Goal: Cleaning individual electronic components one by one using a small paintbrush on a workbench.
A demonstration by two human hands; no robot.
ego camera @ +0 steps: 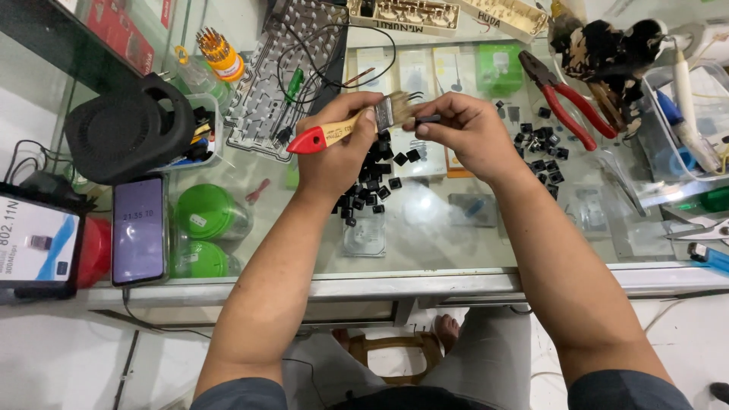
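Note:
My left hand (pixel 338 152) grips a small paintbrush (pixel 345 127) with a wooden handle and red end, bristles pointing right. My right hand (pixel 463 133) pinches a small black keycap (pixel 427 119) against the bristles. Both hands hover over a glass counter (pixel 425 235). Below my left hand lies a pile of black keycaps (pixel 372 178). A second scatter of black keycaps (pixel 541 148) lies to the right of my right hand. A stripped keyboard frame (pixel 285 76) rests at the back.
Red-handled pliers (pixel 566 102) lie at the right. A black fan (pixel 125 129), a phone (pixel 139 228), two green lids (pixel 205 212) and a screwdriver set (pixel 220 53) stand at the left. Clear plastic trays (pixel 683 144) with tools crowd the right edge.

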